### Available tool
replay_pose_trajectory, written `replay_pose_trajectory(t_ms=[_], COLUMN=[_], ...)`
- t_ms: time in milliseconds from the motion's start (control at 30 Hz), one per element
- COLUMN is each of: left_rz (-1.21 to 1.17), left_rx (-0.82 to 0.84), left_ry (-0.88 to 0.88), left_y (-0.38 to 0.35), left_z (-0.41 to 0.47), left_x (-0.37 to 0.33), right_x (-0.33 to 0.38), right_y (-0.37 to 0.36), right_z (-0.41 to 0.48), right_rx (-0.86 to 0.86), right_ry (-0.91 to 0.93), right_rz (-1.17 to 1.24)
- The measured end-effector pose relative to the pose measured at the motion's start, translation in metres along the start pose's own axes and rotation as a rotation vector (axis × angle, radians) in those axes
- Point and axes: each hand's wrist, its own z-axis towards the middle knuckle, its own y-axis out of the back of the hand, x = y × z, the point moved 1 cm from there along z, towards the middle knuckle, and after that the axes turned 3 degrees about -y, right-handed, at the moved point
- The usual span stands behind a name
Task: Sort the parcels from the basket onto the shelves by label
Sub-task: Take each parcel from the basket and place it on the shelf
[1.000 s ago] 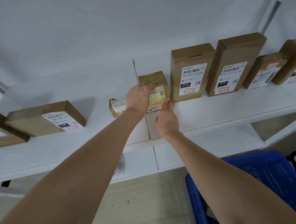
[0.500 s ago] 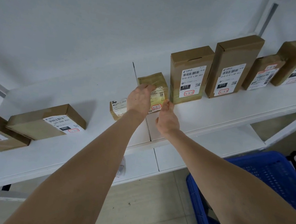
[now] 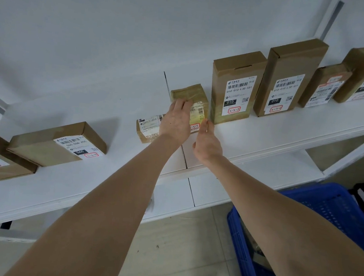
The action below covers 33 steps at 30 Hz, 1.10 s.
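Your left hand (image 3: 176,121) presses nearly straight fingers against the front of the small taped parcel (image 3: 199,99); the thumb is hidden. Your right hand (image 3: 207,144) is open, its fingertips touching the parcel's lower right corner. The parcel stands on the shelf (image 3: 277,136) just right of the board seam, its right edge just beside the 010 box (image 3: 234,87). A flat parcel (image 3: 147,128) lies just left. Open shelf runs on to the 060 box (image 3: 58,143).

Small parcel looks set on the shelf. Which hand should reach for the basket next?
Right hand, likely. The blue basket sits below on its side, and it only touches a corner of the small parcel with fingertips, while the left hand lies over its front.
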Motion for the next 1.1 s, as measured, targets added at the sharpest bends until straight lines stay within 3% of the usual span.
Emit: replay_pose_trajectory(t_ms=[300, 467, 600, 1100], left_rz=[0.038, 0.087, 0.113, 0.067], left_rx=[0.058, -0.03, 0.014, 0.226], left_ry=[-0.022, -0.096, -0.175, -0.263], left_y=[0.009, 0.014, 0.003, -0.062], left_z=[-0.01, -0.03, -0.047, -0.046], left_x=[-0.003, -0.018, -0.038, -0.177], right_x=[-0.005, -0.012, -0.027, -0.169], right_y=[0.009, 0.017, 0.022, 0.074], right_z=[-0.016, -0.032, -0.047, -0.102], right_rx=[-0.013, -0.079, -0.109, -0.166], right_ry=[0.015, 0.039, 0.036, -0.144], right_rz=[-0.036, -0.134, -0.193, -0.121])
